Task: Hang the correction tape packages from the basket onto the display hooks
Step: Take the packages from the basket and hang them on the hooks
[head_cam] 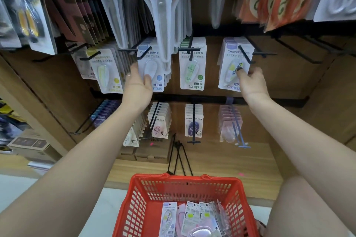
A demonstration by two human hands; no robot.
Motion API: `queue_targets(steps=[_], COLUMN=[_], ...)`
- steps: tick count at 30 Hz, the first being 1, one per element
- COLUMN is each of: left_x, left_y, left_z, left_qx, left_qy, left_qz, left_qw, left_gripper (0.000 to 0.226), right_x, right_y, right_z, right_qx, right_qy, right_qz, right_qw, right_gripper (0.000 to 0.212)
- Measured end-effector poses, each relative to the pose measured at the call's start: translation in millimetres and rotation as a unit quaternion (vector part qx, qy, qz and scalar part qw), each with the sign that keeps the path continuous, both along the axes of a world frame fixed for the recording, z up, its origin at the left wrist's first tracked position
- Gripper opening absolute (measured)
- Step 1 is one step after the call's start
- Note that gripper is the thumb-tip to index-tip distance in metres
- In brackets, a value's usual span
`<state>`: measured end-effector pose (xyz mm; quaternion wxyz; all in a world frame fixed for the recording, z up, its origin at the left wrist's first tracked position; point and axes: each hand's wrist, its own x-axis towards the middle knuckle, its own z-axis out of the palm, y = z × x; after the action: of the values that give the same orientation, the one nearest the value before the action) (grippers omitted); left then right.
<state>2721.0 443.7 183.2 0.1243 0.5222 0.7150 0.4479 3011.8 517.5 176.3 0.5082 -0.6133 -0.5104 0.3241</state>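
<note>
Now right hand fingers pinch purple-topped package, its top at black hook: seating step. Left hand open, fingertips steadying blue-dot package. Below both, red basket holds more packages. Next: release, reach down.

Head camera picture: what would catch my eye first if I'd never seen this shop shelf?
Probably the two bare arms reaching up to the middle row of hooks: the left hand rests against a blue-label correction tape package, while the right hand touches a purple-label package on its hook. Next, the bright red basket at the bottom centre, with more packages lying inside. Clear-packed scissors hang across the top.
</note>
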Motion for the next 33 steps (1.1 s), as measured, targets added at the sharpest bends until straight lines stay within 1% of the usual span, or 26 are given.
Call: queue_targets(steps=[3, 6, 7, 8, 9, 12, 13, 15, 17, 19, 21, 22, 23, 24, 25, 26, 27, 29, 30, 31, 33], left_x=[-0.3, -2.0, -2.5, -2.8, -2.1, 6.3, 11.0, 24.1, 41.0, 58.0, 70.3, 72.9, 73.8, 73.3, 72.2, 71.4, 70.6, 68.8, 68.6, 69.2, 73.5], left_y=[12.5, 18.3, 18.0, 15.4, 10.3, -19.2, -33.5, -65.9, -100.2, -129.4, -152.8, -162.6, -171.8, -180.3, -187.8, -196.0, -204.8, -222.5, -230.9, -238.1, -245.2], left_z=[-1.3, -3.0, -3.9, -5.2, -7.4, -23.9, -34.7, -60.9, -91.8, -127.7, -171.3, -196.1, -222.4, -249.0, -274.6, -298.3, -319.5, -355.6, -370.1, -381.6, -397.9], left_qx=[-0.02, -0.036, -0.036, -0.033, -0.028, -0.005, 0.008, 0.055, 0.105, 0.12, 0.086, 0.045, -0.014, -0.087, -0.17, -0.256, -0.334, -0.446, -0.486, -0.517, -0.556], left_qy=[0.016, 0.009, -0.001, -0.011, -0.022, -0.036, -0.022, 0.027, 0.057, 0.07, 0.086, 0.094, 0.096, 0.093, 0.089, 0.085, 0.081, 0.074, 0.076, 0.079, 0.064], left_qz=[0.012, 0.016, 0.017, 0.017, 0.015, 0.012, 0.02, 0.029, 0.016, -0.016, -0.064, -0.09, -0.116, -0.141, -0.162, -0.181, -0.197, -0.223, -0.235, -0.246, -0.256], left_qw=[1.0, 0.999, 0.999, 0.999, 0.999, 0.999, 1.0, 0.998, 0.993, 0.99, 0.99, 0.991, 0.988, 0.982, 0.968, 0.946, 0.918, 0.863, 0.838, 0.816, 0.789], left_gripper=[0.054, 0.054, 0.055, 0.057, 0.06, 0.064, 0.063, 0.055, 0.041, 0.029, 0.021, 0.018, 0.016, 0.017, 0.02, 0.024, 0.03, 0.043, 0.051, 0.058, 0.07], right_x=[2.5, 5.2, 5.8, 5.7, 4.4, -7.5, -13.4, -25.7, -35.8, -40.1, -38.4, -36.5, -34.3, -31.7, -29.1, -25.9, -22.2, -14.0, -9.7, -5.7, 0.4], right_y=[1.4, -10.7, -18.6, -29.2, -42.3, -90.1, -107.6, -139.2, -164.3, -182.0, -193.5, -196.8, -199.9, -203.6, -207.5, -213.3, -221.3, -238.5, -245.8, -251.8, -259.9], right_z=[-2.1, -8.0, -12.7, -18.7, -26.2, -56.5, -68.5, -95.2, -128.6, -168.7, -211.7, -233.4, -254.9, -275.3, -294.6, -312.3, -327.0, -349.7, -359.1, -367.8, -380.0], right_qx=[-0.023, -0.053, -0.044, -0.022, 0.009, 0.103, 0.122, 0.137, 0.119, 0.077, -0.007, -0.069, -0.148, -0.235, -0.315, -0.376, -0.418, -0.461, -0.471, -0.477, -0.483], right_qy=[-0.015, -0.024, -0.03, -0.036, -0.042, -0.022, -0.007, 0.021, 0.038, 0.026, -0.01, -0.04, -0.077, -0.118, -0.161, -0.203, -0.243, -0.322, -0.355, -0.38, -0.417], right_qz=[-0.011, -0.008, -0.015, -0.025, -0.038, -0.047, -0.04, -0.022, -0.009, 0.0, 0.02, 0.043, 0.078, 0.122, 0.17, 0.217, 0.259, 0.309, 0.319, 0.323, 0.328], right_qw=[1.0, 0.998, 0.998, 0.999, 0.998, 0.993, 0.992, 0.99, 0.992, 0.997, 1.0, 0.996, 0.983, 0.957, 0.92, 0.878, 0.836, 0.767, 0.742, 0.724, 0.696], right_gripper=[0.034, 0.062, 0.065, 0.063, 0.057, 0.031, 0.026, 0.023, 0.025, 0.02, 0.017, 0.017, 0.018, 0.02, 0.025, 0.03, 0.035, 0.04, 0.042, 0.043, 0.047])
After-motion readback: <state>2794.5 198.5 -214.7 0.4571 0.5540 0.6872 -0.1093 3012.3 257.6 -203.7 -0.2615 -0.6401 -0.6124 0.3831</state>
